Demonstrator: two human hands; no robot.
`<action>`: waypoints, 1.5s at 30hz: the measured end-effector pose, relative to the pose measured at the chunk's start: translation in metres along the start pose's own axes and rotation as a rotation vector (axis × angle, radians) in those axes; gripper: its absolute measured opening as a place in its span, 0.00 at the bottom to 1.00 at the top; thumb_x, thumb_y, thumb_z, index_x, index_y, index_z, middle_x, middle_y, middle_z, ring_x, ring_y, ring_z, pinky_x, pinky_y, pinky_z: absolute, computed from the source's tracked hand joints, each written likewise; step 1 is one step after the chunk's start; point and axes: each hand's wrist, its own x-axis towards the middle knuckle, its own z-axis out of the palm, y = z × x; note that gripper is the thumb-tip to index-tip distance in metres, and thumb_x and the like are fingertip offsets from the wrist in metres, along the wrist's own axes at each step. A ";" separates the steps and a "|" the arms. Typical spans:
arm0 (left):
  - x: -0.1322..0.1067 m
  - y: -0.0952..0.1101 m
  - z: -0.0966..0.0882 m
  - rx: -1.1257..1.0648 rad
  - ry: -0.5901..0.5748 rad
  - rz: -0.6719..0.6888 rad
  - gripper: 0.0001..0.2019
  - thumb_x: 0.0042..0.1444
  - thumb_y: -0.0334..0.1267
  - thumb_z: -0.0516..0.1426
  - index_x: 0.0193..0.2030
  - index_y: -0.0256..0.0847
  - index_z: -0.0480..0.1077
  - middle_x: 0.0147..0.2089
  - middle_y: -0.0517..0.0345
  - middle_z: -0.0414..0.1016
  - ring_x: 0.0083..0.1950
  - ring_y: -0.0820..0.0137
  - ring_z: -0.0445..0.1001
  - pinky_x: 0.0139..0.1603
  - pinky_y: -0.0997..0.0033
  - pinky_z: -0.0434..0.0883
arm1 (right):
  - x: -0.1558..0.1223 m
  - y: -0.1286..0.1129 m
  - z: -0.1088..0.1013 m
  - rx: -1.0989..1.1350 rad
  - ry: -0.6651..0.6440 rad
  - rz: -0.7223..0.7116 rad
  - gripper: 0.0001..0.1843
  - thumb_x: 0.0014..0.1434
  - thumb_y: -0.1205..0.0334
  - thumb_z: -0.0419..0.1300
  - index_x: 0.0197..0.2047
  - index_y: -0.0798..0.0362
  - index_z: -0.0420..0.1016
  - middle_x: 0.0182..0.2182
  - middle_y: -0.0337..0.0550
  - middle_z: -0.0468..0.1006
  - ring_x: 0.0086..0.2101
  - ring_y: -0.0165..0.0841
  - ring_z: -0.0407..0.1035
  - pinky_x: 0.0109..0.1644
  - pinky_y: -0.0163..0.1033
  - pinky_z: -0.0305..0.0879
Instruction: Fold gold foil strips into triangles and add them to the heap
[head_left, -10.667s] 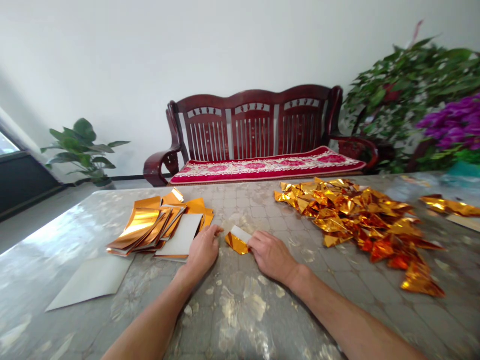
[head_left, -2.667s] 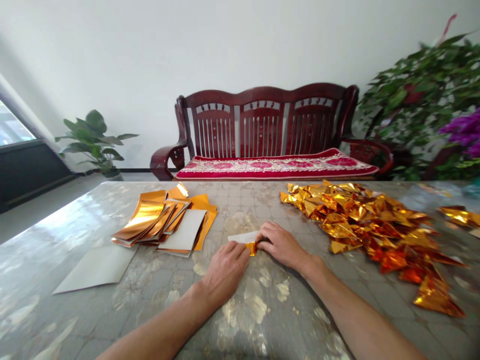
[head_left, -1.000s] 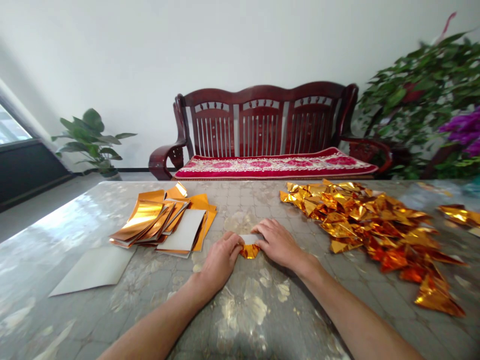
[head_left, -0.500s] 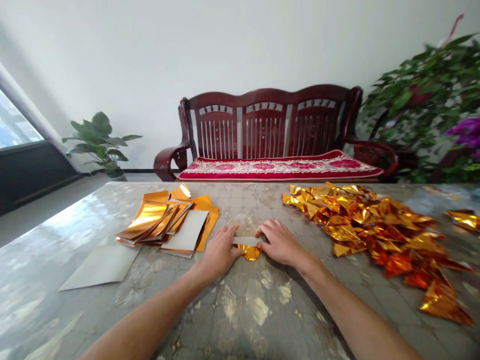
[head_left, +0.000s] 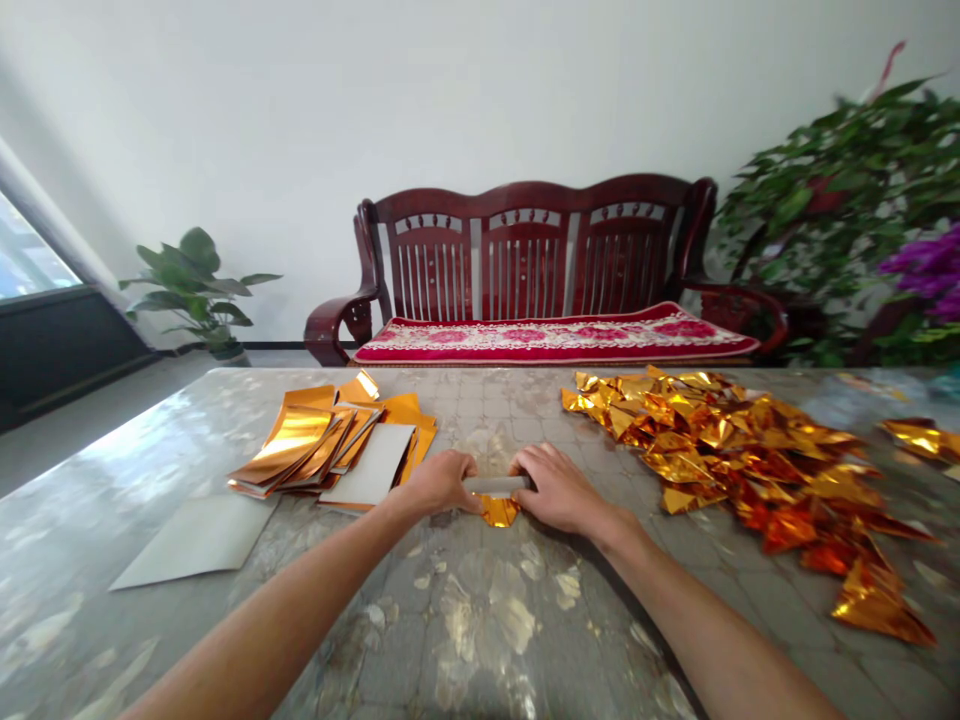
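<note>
A small piece of gold foil paper [head_left: 499,511], partly folded with its white back showing, lies on the marbled table [head_left: 480,620] between my hands. My left hand [head_left: 441,482] pinches its left end with curled fingers. My right hand [head_left: 556,490] presses down on its right end, fingers closed over the paper. A fanned stack of flat gold sheets [head_left: 330,445] lies just left of my left hand. A heap of folded gold pieces [head_left: 739,455] spreads to the right of my right hand.
One white sheet [head_left: 199,538] lies face down at the near left. More gold pieces [head_left: 922,438] sit at the far right edge. Behind the table stand a dark wooden bench [head_left: 540,270] with a red cushion, a potted plant [head_left: 199,295] and a leafy plant with purple flowers [head_left: 862,210].
Over the last second both hands have stayed on the small gold paper; its white flap has been raised and folded toward me, and the fingers have closed in on its two ends.
</note>
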 end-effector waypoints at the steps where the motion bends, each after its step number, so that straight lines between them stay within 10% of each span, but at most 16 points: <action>1: 0.000 -0.002 0.002 -0.025 0.014 0.015 0.12 0.38 0.41 0.67 0.30 0.41 0.73 0.23 0.68 0.64 0.26 0.74 0.62 0.26 0.74 0.52 | 0.000 0.001 0.000 0.009 -0.006 -0.008 0.08 0.54 0.67 0.62 0.39 0.50 0.72 0.39 0.40 0.75 0.42 0.36 0.62 0.44 0.38 0.55; 10: -0.013 -0.008 0.021 -0.128 0.204 -0.025 0.06 0.47 0.38 0.64 0.31 0.39 0.74 0.27 0.65 0.67 0.30 0.72 0.65 0.30 0.74 0.55 | -0.003 0.002 0.003 -0.035 -0.004 -0.045 0.02 0.58 0.64 0.63 0.36 0.50 0.74 0.36 0.40 0.76 0.41 0.35 0.64 0.44 0.38 0.54; 18: -0.040 -0.003 0.030 0.091 0.398 0.269 0.06 0.63 0.34 0.55 0.35 0.41 0.71 0.37 0.57 0.73 0.43 0.67 0.69 0.44 0.70 0.63 | -0.013 -0.003 0.007 -0.056 0.098 -0.145 0.06 0.60 0.70 0.60 0.34 0.50 0.74 0.34 0.40 0.74 0.40 0.34 0.63 0.44 0.37 0.57; 25: -0.044 -0.005 0.032 0.463 0.359 0.370 0.10 0.68 0.35 0.50 0.37 0.42 0.70 0.39 0.55 0.72 0.42 0.65 0.68 0.43 0.67 0.64 | -0.018 -0.007 0.005 -0.172 0.117 -0.265 0.10 0.66 0.66 0.55 0.35 0.51 0.75 0.34 0.44 0.74 0.40 0.37 0.63 0.45 0.41 0.58; 45: -0.069 0.013 0.025 0.603 0.197 0.372 0.06 0.65 0.32 0.52 0.43 0.39 0.70 0.41 0.50 0.72 0.45 0.61 0.71 0.48 0.60 0.67 | -0.035 -0.009 -0.004 -0.170 0.071 -0.233 0.13 0.67 0.60 0.54 0.37 0.50 0.79 0.35 0.43 0.76 0.39 0.35 0.66 0.45 0.41 0.56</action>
